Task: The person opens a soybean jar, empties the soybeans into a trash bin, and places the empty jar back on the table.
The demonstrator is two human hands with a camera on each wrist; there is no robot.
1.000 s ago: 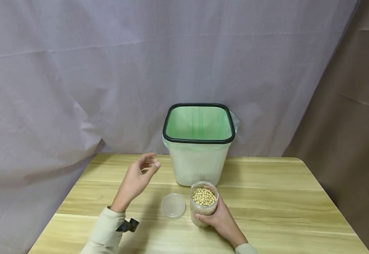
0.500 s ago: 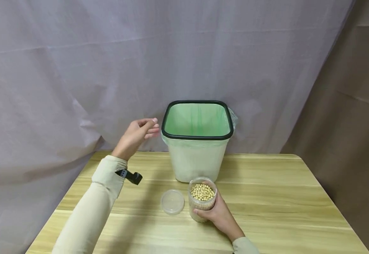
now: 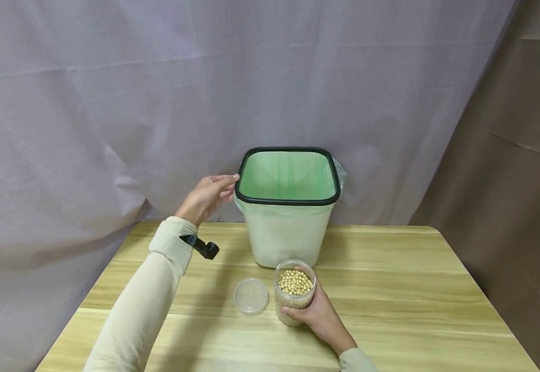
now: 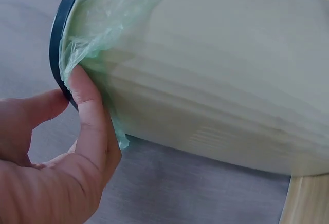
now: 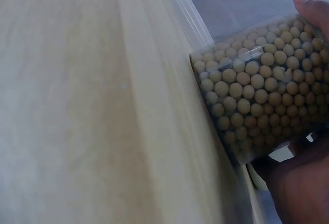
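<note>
A white bin (image 3: 288, 237) with a black rim and a green bag liner (image 4: 97, 18) stands at the back of the wooden table (image 3: 391, 289). My left hand (image 3: 209, 194) is at the bin's left rim. In the left wrist view the hand (image 4: 71, 88) has its thumb against the bag just under the rim and its forefinger at the rim's edge. My right hand (image 3: 316, 315) grips a clear open jar (image 3: 295, 292) full of soybeans, upright on the table in front of the bin. The right wrist view shows the jar (image 5: 257, 95) close up.
The jar's clear round lid (image 3: 250, 296) lies flat on the table just left of the jar. Grey cloth hangs behind the table, brown cloth at the right. Bare wood (image 5: 77, 106) stretches to the right of the bin and the jar.
My left hand rose from above the table by the lid, moved back and right, and now touches the bin's left rim. The right hand and the jar have stayed in place.
</note>
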